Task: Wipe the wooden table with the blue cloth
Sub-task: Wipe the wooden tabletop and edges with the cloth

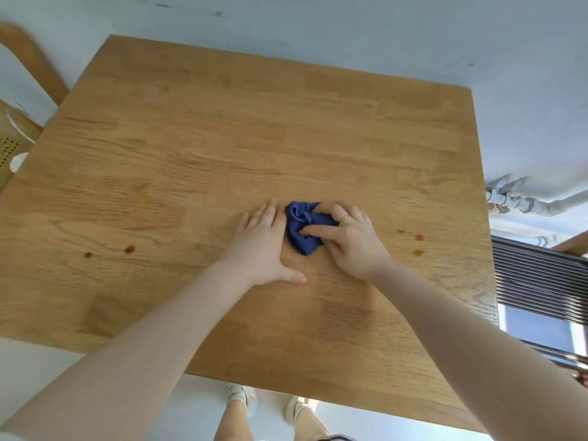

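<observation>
A crumpled blue cloth lies near the middle of the wooden table. My right hand rests on top of the cloth, its fingers curled over it and gripping it. Just left of the cloth, my left hand lies flat on the table, fingers together, its edge touching the cloth. Small brown stains mark the wood at the left and at the right.
A wooden chair with a cane seat stands at the table's far left corner. White pipes and a ribbed metal rack sit beyond the right edge. My feet show below the near edge.
</observation>
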